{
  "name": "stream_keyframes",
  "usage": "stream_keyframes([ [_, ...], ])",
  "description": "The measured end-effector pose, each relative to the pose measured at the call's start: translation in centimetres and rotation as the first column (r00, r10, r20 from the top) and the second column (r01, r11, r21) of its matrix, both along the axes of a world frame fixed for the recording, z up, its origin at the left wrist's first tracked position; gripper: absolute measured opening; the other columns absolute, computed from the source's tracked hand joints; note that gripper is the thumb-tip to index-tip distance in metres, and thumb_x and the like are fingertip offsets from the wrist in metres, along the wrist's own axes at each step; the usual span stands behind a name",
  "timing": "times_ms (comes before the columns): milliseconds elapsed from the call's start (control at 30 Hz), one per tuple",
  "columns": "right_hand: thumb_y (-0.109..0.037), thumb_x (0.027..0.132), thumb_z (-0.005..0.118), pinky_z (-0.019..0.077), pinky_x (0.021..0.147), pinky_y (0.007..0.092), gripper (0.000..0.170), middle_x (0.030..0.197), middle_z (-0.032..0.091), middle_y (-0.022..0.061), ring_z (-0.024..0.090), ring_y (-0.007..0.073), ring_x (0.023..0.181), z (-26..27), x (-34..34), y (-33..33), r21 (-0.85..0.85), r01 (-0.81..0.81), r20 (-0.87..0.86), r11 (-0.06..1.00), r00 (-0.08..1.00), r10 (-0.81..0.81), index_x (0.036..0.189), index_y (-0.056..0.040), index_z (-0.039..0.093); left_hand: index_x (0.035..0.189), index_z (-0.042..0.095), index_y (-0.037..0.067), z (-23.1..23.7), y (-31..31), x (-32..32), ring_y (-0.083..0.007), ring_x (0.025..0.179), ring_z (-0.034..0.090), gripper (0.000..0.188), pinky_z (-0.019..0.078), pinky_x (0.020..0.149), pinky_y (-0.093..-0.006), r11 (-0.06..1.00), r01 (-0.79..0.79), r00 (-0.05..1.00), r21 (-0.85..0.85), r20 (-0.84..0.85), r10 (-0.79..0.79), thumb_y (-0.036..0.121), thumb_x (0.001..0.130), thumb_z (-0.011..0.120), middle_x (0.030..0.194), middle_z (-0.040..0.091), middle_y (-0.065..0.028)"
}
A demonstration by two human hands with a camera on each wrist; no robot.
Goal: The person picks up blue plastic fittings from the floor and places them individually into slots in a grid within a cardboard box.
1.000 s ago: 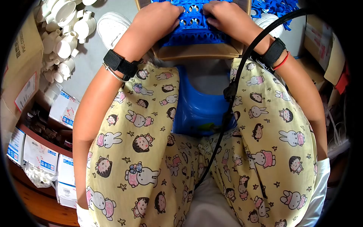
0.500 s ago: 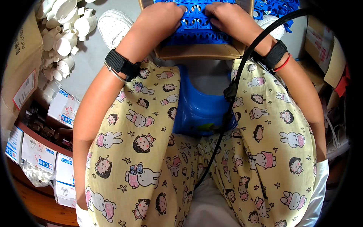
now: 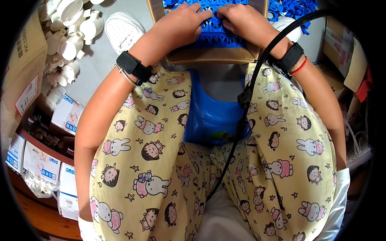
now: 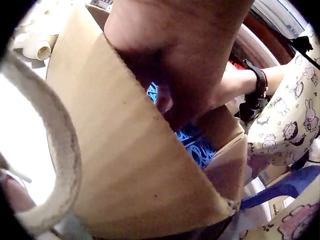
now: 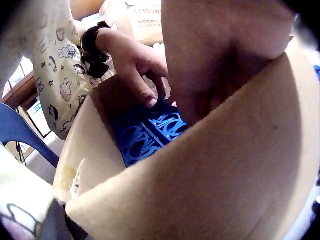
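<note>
Rows of blue plastic clips with round openings (image 3: 213,27) fill an open cardboard box (image 3: 209,55) between the person's feet. Over the left part of the rows is the left hand (image 3: 181,25), its index finger stretched toward the middle. In the right wrist view, the left hand's thumb (image 5: 145,96) hangs apart from its fingers, close over the blue clips (image 5: 145,132). The right hand (image 3: 243,20) is bent down at the right part of the rows, fingertips right at the clips. Its fingers are mostly hidden behind the box wall (image 5: 210,165), and I cannot tell whether they pinch a clip.
White pipe fittings (image 3: 72,44) lie piled on the floor at the left. Loose blue clips (image 3: 287,12) lie beyond the box at the right. A blue stool (image 3: 213,116) shows between the legs. A black cable (image 3: 265,60) crosses the view. Cartons (image 3: 341,52) stand at the right.
The left hand has moved right over the clips, and its index finger has straightened out. The right hand stays at nearly the same spot. The box has barely shifted.
</note>
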State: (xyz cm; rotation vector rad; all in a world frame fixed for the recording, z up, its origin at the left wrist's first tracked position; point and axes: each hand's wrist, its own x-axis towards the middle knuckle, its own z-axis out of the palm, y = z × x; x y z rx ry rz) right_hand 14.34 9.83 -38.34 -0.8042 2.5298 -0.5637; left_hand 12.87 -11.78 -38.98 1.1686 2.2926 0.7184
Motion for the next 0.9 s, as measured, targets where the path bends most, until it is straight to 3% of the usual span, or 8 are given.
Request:
stream_keyframes([
  [133,-0.005,0.079,0.060,0.0530,0.067,0.0416,0.008,0.079,0.064,0.0164,0.065,0.0343,0.077,0.2,-0.2,0.0,0.001,-0.006,0.036,1.000,0.999,0.006,0.086,-0.0022,0.060,0.119,0.057,0.010,-0.2,-0.3,-0.3,-0.0352,0.087,0.060,0.037,0.0496,0.078,-0.0429,0.997,-0.007,0.999,0.072,0.032,0.005,0.008,0.082,0.059,0.096,0.058,-0.0173],
  [467,-0.007,0.078,0.061,0.0531,0.065,0.0418,0.006,0.077,0.064,0.0167,0.065,0.0345,0.075,0.3,-0.2,-0.1,0.015,-0.024,0.020,1.000,1.000,0.024,0.082,-0.0020,0.059,0.108,0.061,0.008,-0.2,0.7,-0.4,-0.0337,0.084,0.062,0.024,0.0506,0.076,-0.0430,0.997,-0.073,0.997,0.016,-0.002,0.073,0.015,0.085,0.061,0.089,0.061,-0.0148],
  [667,-0.010,0.079,0.063,0.0541,0.068,0.0421,0.011,0.079,0.064,0.0175,0.066,0.0346,0.078,0.3,-0.3,-0.4,0.102,-0.047,0.042,0.994,0.998,0.042,0.086,-0.0017,0.061,0.092,0.059,0.003,-0.3,1.3,-1.1,-0.0332,0.079,0.063,0.015,0.0515,0.069,-0.0413,0.998,0.055,0.992,-0.037,-0.110,-0.059,0.017,0.086,0.060,0.084,0.063,-0.0142],
  [733,-0.011,0.080,0.063,0.0540,0.068,0.0421,0.012,0.080,0.064,0.0177,0.065,0.0348,0.077,0.0,-0.2,-0.4,0.069,-0.040,0.024,0.997,0.999,0.038,0.087,-0.0016,0.061,0.085,0.056,0.001,-0.5,1.2,-1.4,-0.0335,0.076,0.062,0.016,0.0511,0.067,-0.0410,0.994,0.113,0.988,-0.006,-0.104,-0.113,0.017,0.087,0.059,0.081,0.062,-0.0142],
  [900,-0.013,0.080,0.063,0.0540,0.068,0.0420,0.012,0.081,0.064,0.0173,0.066,0.0346,0.077,-0.5,0.1,0.2,-0.019,-0.058,-0.048,0.998,0.997,0.058,0.086,-0.0018,0.061,0.083,0.056,0.002,-0.8,1.2,-1.5,-0.0333,0.074,0.062,0.016,0.0505,0.066,-0.0416,0.990,0.141,0.985,-0.010,-0.094,-0.142,0.018,0.088,0.058,0.080,0.062,-0.0135],
])
